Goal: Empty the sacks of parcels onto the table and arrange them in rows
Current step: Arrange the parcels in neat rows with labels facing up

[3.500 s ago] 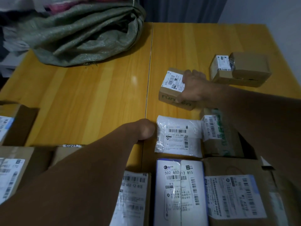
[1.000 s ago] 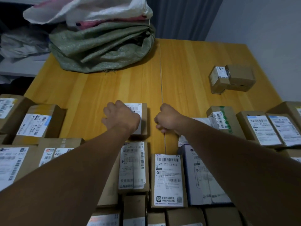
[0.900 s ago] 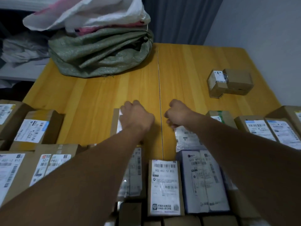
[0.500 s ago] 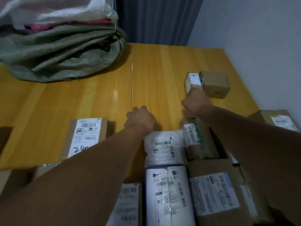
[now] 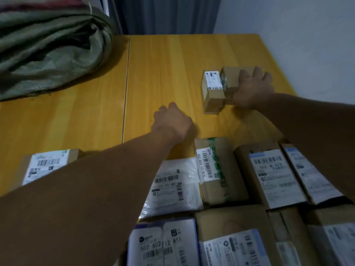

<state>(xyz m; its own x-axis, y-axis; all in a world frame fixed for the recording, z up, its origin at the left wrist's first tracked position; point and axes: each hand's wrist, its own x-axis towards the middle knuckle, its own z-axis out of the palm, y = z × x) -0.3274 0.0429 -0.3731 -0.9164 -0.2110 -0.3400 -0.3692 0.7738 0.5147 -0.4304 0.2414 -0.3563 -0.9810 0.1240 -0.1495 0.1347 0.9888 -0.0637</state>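
Two small cardboard boxes (image 5: pixel 216 87), one plain brown and one carrying a white label, are sitting pressed together to the right of the seam (image 5: pixel 125 89) that is running down the yellow wooden table (image 5: pixel 169 60). I am watching the right hand (image 5: pixel 251 89) grasping them, its fingers spreading over the brown top and its thumb pressing the near side. The left hand (image 5: pixel 172 121) is resting on bare wood just right of the seam, loosely curled and holding nothing. Far left of the seam, the green woven sack (image 5: pixel 48 54) is lying slumped and folded; I cannot tell whether anything is inside it. Nearer me, right of the seam, labelled parcels are lying side by side in rows: a white plastic mailer (image 5: pixel 172 185), a brown box with green tape (image 5: pixel 217 169), then a long brown labelled box (image 5: pixel 269 173). One flat labelled box (image 5: pixel 48 164) is lying left of the seam, partly behind the left forearm.
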